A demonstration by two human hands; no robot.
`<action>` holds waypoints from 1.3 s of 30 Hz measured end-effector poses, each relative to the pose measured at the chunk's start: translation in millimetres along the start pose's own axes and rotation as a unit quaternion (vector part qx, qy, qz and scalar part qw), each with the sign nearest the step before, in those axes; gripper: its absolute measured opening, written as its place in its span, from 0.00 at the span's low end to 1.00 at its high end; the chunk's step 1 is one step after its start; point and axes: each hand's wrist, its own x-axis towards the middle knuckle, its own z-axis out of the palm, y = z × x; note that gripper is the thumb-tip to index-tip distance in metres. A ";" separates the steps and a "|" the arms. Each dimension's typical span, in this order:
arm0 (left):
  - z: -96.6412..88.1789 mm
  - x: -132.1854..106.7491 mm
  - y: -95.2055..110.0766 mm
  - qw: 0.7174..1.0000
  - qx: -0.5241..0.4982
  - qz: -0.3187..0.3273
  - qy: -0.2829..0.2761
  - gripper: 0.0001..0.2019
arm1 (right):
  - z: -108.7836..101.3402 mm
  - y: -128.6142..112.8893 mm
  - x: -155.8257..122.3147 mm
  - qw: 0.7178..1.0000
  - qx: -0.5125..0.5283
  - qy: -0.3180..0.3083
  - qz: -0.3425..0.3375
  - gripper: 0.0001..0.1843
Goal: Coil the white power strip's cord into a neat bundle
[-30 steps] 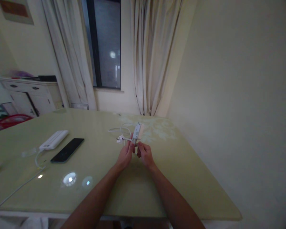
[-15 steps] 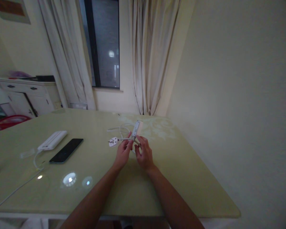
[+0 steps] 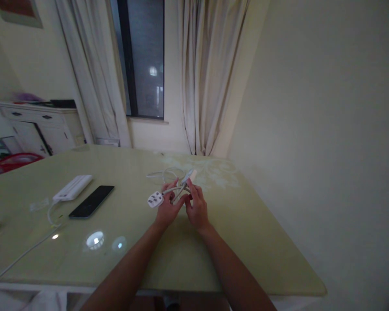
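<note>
Both my hands meet over the middle of the green glass-topped table (image 3: 253,242). My left hand (image 3: 167,208) is closed around a white cable just behind its white plug (image 3: 155,200), which sticks out to the left. My right hand (image 3: 196,206) pinches the same cable (image 3: 164,174) beside a small white power strip (image 3: 188,177) that lies tilted just beyond the fingers. The rest of the cable loops on the table behind the hands.
A black phone (image 3: 91,201) and a white power bank (image 3: 72,188) with a thin cord lie on the table's left. A white cabinet (image 3: 39,125) stands at far left, curtains (image 3: 210,73) and a dark window behind. A plain wall runs close along the table's right side.
The power strip has dropped from raised to lying low near the table. The plug has swung down and left, closer to my left hand. Both hands shifted slightly.
</note>
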 end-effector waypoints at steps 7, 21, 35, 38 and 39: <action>-7.0 5.8 -2.6 0.978 0.093 0.186 0.021 0.14 | 1.3 2.6 1.4 0.999 0.026 0.017 0.035 0.34; -7.1 0.6 11.6 0.995 -0.080 -0.001 -0.055 0.20 | -10.4 17.5 10.9 0.975 0.141 -0.155 0.073 0.18; -32.2 38.8 -10.7 0.862 -0.304 -0.275 0.297 0.10 | 4.0 -0.3 -3.9 0.976 0.076 -0.173 0.111 0.26; -28.8 35.4 -9.8 0.867 -0.300 -0.295 0.267 0.09 | 5.3 -2.5 -0.9 0.976 0.118 -0.093 0.157 0.21; -26.1 32.8 -8.5 0.875 -0.299 -0.304 0.229 0.09 | 5.2 -3.5 0.4 0.975 0.127 -0.075 0.165 0.23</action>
